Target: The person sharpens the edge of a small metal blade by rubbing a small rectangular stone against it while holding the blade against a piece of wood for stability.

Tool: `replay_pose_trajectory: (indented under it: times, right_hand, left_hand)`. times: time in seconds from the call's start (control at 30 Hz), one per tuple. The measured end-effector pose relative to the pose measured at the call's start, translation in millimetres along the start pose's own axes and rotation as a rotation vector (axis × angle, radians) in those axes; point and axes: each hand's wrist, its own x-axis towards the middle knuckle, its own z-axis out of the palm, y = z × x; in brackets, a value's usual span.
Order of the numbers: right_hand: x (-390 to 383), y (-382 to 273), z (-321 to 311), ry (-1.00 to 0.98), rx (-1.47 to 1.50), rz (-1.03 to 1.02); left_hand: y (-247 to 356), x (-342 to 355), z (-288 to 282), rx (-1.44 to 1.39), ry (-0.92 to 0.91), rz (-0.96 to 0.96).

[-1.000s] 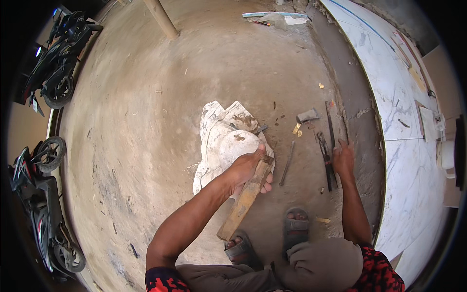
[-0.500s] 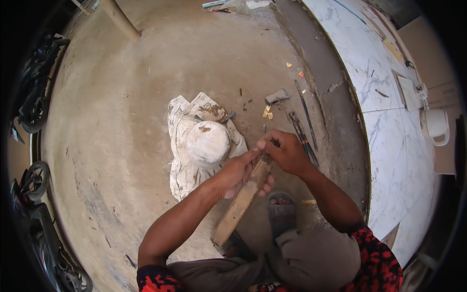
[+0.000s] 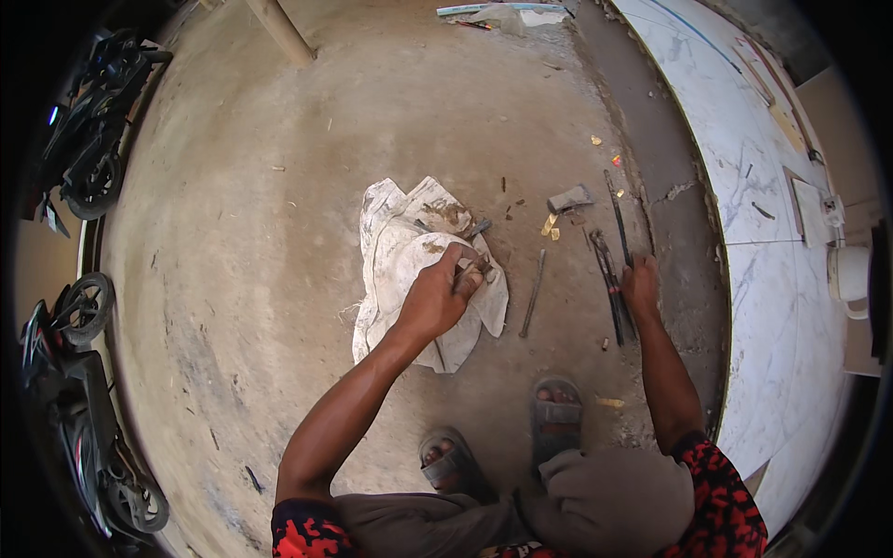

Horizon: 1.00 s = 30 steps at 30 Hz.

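Note:
My left hand (image 3: 435, 290) is raised over a whitish rounded block (image 3: 400, 270) that rests on a crumpled white cloth sack (image 3: 377, 316). Its fingers are closed around a small dark piece, mostly hidden, whose kind I cannot make out. Down on the right, my right hand (image 3: 640, 286) has its fingers around the lower part of a long dark rod (image 3: 618, 209) on the floor. Close beside that hand lie dark tongs (image 3: 608, 284) with reddish marks. A thin metal rod (image 3: 533, 296) lies between my two hands.
A hammer-like grey metal head (image 3: 570, 198) and yellow scraps (image 3: 551, 226) lie beyond the tongs. On the right runs a raised white marble-tiled ledge (image 3: 758, 307) with a white mug (image 3: 846, 272). Motorbikes (image 3: 93, 446) stand at the left; a post (image 3: 281, 33) rises at the far side.
The wooden piece that both hands held is no longer visible. My left hand has moved over the whitish block, and my right hand has reached right to the dark rod.

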Motion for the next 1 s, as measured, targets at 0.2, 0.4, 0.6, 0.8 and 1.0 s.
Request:
replay_pose_trajectory:
  times: [0.2,0.4,0.6,0.8,1.0]
  right_hand:
    - [9,15,11,0.067,-0.005,-0.053]
    - [9,-10,-10,0.107,0.223,0.086]
    - [-62,-107,-82,-0.270,1.026,0.127]
    - [-97,-186,-78,-0.375,0.791,-0.308]
    - [-99,-195,-46,-0.286,0.644,-0.638]
  left_hand:
    - [-31,20,20,0.192,0.233,0.162]
    - [-27,3,9,0.411,0.240,0.121]
    - [-44,-23,10,0.629,0.239,0.262]
    - [-38,-19,9,0.657,0.174,0.140]
    - [-31,-50,3,0.674,0.114,0.033]
